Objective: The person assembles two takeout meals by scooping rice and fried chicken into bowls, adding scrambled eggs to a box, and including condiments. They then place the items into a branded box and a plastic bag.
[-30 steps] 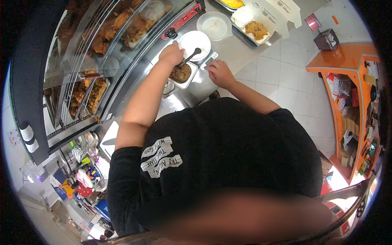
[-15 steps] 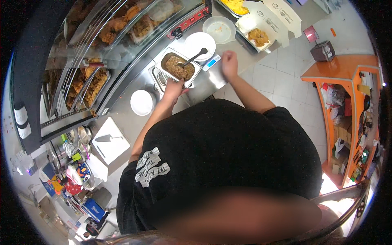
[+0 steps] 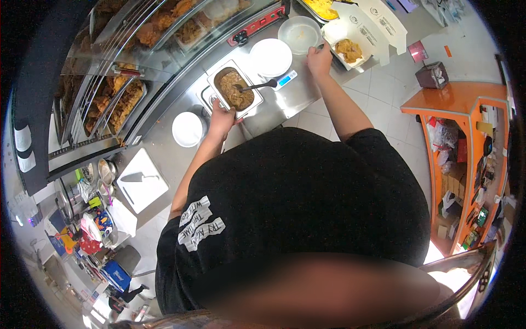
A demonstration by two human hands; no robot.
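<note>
My left hand (image 3: 221, 119) grips the near left edge of a steel food pan (image 3: 255, 102) filled with brown minced food in sauce. A black ladle (image 3: 260, 85) rests in the pan, its handle pointing right. Beneath the pan's left side shows part of another steel piece (image 3: 205, 97). My right hand (image 3: 320, 61) is at the left edge of an opened white takeout box (image 3: 335, 32), its fingers closed on the rim. Golden-brown food (image 3: 348, 50) lies inside the box. Between the pan and the box sits a small digital scale (image 3: 285, 80).
Round white containers (image 3: 270, 57) and a translucent bowl (image 3: 299, 35) stand behind the scale. A tray of yellow food (image 3: 325, 9) is at the back. Left are another white round container (image 3: 187, 129), a cutting board (image 3: 143, 189) with a knife (image 3: 138, 177), and a glass display case (image 3: 164, 60).
My right hand has moved right and away from me, from beside the scale to the takeout box. The pan has shifted slightly left with my left hand, and the ladle handle lies lower.
</note>
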